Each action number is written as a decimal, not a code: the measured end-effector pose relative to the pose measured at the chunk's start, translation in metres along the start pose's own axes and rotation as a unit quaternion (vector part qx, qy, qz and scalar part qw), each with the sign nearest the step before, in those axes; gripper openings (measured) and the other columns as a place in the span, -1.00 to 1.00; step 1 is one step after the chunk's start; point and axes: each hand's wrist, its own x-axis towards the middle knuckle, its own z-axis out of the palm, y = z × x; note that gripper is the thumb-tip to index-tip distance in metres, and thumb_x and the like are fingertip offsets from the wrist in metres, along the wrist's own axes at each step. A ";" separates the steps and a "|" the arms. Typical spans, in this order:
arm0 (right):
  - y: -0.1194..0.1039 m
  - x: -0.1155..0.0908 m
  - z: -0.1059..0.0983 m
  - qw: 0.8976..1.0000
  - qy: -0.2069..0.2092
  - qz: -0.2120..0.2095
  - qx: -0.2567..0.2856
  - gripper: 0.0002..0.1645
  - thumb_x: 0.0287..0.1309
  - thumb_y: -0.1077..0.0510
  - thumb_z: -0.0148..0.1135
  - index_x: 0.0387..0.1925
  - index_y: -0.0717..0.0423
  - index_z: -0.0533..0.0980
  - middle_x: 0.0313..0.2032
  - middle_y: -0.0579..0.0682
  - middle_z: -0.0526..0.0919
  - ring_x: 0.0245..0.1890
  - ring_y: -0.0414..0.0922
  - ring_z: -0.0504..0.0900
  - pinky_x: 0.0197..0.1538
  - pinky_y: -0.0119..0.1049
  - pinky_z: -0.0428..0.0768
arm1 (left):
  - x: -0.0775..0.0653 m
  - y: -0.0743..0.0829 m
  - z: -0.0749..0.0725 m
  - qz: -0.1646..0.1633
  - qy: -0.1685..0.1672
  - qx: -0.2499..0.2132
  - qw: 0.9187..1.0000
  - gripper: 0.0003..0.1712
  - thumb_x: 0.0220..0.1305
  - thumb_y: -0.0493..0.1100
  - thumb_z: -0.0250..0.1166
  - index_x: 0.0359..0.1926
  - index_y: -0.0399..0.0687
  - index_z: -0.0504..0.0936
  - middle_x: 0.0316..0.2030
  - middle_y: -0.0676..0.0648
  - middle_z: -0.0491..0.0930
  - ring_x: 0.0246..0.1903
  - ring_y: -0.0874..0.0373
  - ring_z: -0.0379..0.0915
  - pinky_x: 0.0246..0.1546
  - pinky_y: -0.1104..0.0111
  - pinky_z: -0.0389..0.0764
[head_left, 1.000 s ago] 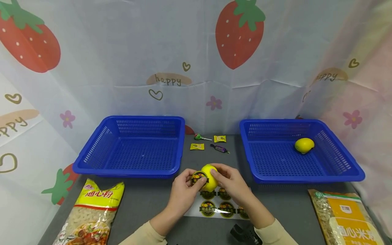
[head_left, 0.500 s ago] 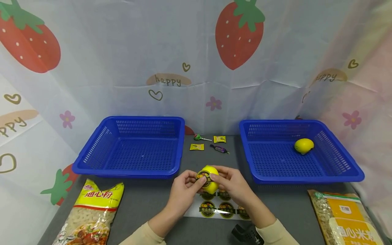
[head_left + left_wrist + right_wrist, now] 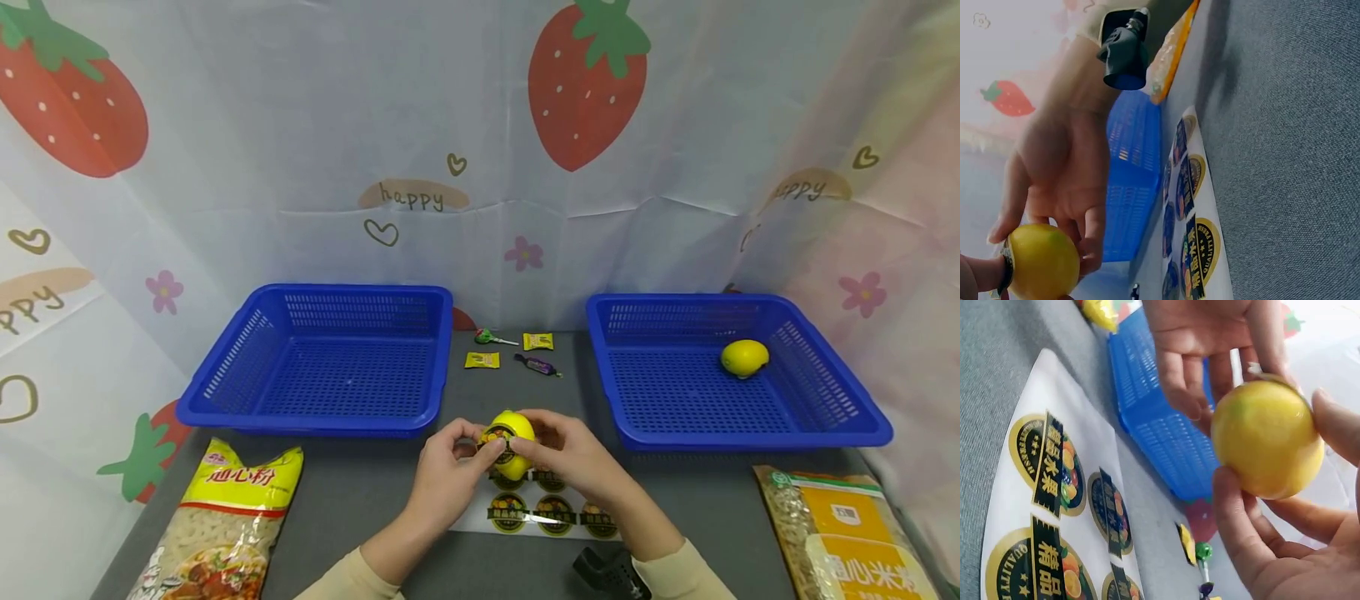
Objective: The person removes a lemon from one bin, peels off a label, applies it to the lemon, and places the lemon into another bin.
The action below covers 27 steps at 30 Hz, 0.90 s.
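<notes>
A yellow lemon (image 3: 520, 423) is held above the table between both hands. On its near-left face lies a round black-and-gold fruit sticker (image 3: 495, 435). My right hand (image 3: 583, 458) grips the lemon from the right, with the thumb at the sticker's edge and the fingers behind the fruit. The left hand (image 3: 448, 473) presses its thumb on the sticker, its curled fingers against the lemon's left side in the right wrist view. Below is a white sheet (image 3: 480, 525) bearing several matching stickers (image 3: 1047, 464); the forearms and hands hide part of it.
A blue basket (image 3: 315, 421) stands back left. Another blue basket (image 3: 750, 437) at right holds a lemon (image 3: 745, 358). Wrapped candies (image 3: 482, 360) and a lollipop (image 3: 485, 337) lie between them. Pasta bags flank the front: one left (image 3: 225, 525), one right (image 3: 847, 533).
The sticker has gone from jutting off the lemon's left side to lying across its near face. The lemon has dropped slightly, and the right thumb has shifted to the sticker's edge.
</notes>
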 end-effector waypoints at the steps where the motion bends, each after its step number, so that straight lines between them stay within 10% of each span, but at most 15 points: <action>1: 0.000 0.000 0.000 1.000 0.007 0.000 -0.007 -0.37 0.36 -0.07 0.28 0.33 0.15 0.44 0.11 0.15 0.62 -0.04 -0.04 0.66 0.00 0.01 0.69 | 0.000 0.000 0.000 0.000 0.002 0.002 1.000 -0.67 0.29 -0.01 0.43 -0.30 -0.17 0.57 -0.02 -0.16 0.66 -0.15 0.04 0.70 -0.23 0.40 0.70; 15: 0.001 -0.003 -0.003 0.997 -0.020 -0.021 0.074 -0.37 0.42 0.07 0.22 0.35 0.35 0.37 0.15 0.29 0.59 0.02 -0.06 0.69 0.07 -0.17 0.69 | 0.000 0.006 -0.001 -0.011 0.013 -0.005 1.000 -0.72 0.23 -0.04 0.47 -0.32 -0.15 0.63 -0.15 -0.13 0.69 -0.34 0.13 0.62 -0.49 0.43 0.51; 27: 0.000 -0.003 0.002 1.000 -0.007 -0.015 0.002 -0.37 0.40 -0.04 0.25 0.35 0.20 0.43 0.18 0.22 0.60 0.01 0.02 0.71 -0.02 0.00 0.72 | 0.000 0.001 0.001 0.010 0.036 0.013 0.999 -0.71 0.17 -0.07 0.52 -0.39 -0.16 0.62 -0.15 -0.13 0.74 -0.34 0.14 0.68 -0.40 0.48 0.60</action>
